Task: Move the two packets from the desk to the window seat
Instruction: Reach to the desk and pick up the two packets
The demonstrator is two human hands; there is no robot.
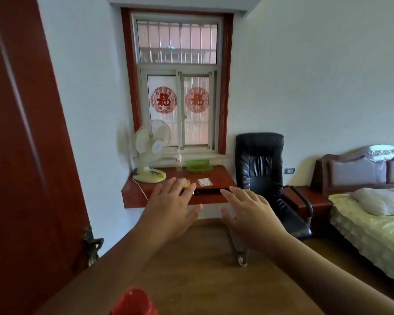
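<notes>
Two small packets lie on the red wooden desk (218, 178) under the window. An orange-and-blue packet (187, 184) peeks out just past the fingers of my left hand (171, 205). A white-and-red packet (205, 182) lies to its right, in full view. Both arms are stretched forward, well short of the desk. My left hand is open, fingers spread, empty. My right hand (248, 212) is also open and empty, below and right of the packets. The pale window ledge (205, 156) runs behind the desk.
On the desk stand a white fan (150, 151), a small bottle (179, 160) and a green dish (198, 165). A black office chair (266, 176) stands right of the desk, a bed (373, 219) further right. A red door (25, 155) fills the left. A red object (134, 302) is at the bottom.
</notes>
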